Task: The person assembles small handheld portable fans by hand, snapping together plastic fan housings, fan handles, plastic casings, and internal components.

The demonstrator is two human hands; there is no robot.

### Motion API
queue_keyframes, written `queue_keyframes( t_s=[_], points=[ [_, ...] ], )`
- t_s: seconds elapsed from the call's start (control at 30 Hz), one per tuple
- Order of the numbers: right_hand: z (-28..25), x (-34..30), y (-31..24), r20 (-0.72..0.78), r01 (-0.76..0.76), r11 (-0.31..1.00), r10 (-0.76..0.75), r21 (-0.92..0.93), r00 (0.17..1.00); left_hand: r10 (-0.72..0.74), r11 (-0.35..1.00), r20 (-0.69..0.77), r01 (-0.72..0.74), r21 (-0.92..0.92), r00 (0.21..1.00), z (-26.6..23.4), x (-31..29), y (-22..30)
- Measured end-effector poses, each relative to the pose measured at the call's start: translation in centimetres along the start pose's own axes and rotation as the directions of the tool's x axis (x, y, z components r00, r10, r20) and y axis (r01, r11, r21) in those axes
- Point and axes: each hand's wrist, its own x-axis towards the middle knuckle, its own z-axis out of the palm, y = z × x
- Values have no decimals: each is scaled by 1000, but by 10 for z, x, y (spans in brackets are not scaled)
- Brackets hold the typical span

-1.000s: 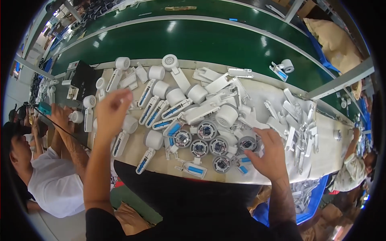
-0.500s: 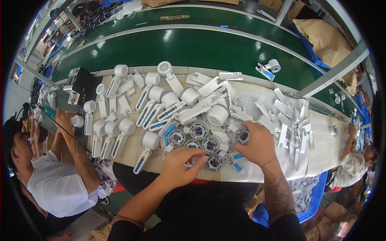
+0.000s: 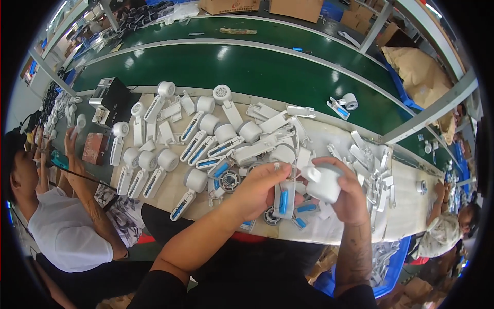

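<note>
My right hand [image 3: 354, 198] is closed around a white, drum-shaped fan head [image 3: 327, 186] with a short neck, tilted above the pile. Beside it, my left hand [image 3: 252, 191] pinches a pale handle shell [image 3: 284, 200] with a blue battery in it. The two parts are close together; my fingers hide whether they are joined. Under my hands lie round grey fan units [image 3: 229, 181] with circuit boards, partly covered. Loose blue batteries [image 3: 307, 208] rest by the table's front edge. To the left are several white fan heads on open handles [image 3: 182, 205].
White plastic shells [image 3: 373, 175] are heaped at the right. A green conveyor [image 3: 247, 64] runs beyond the table, with one fan [image 3: 350, 101] on it. A black machine [image 3: 109, 100] stands far left. A blue bin [image 3: 393, 268] sits below right. Co-workers sit on both sides.
My right hand has lifted and turned, with a white fan head now showing in it. My left hand, earlier apparently empty, has moved right and holds the handle shell. The view has shifted slightly.
</note>
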Motion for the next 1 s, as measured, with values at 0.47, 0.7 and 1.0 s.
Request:
queue_keyframes(
  t_s=[0.47, 0.7, 1.0],
  points=[
    [28, 26, 5, 112, 331, 918, -313, -220, 943, 184, 914, 17, -177, 365, 983, 6, -36, 14],
    [28, 31, -3, 147, 294, 908, -261, -298, 954, 189, 915, -41, -161, 370, 981, 15, -43, 23],
    [20, 24, -13, 160, 244, 925, -204, -292, 966, 231, 898, -49, -194, 394, 972, 15, -37, 19]
  ],
)
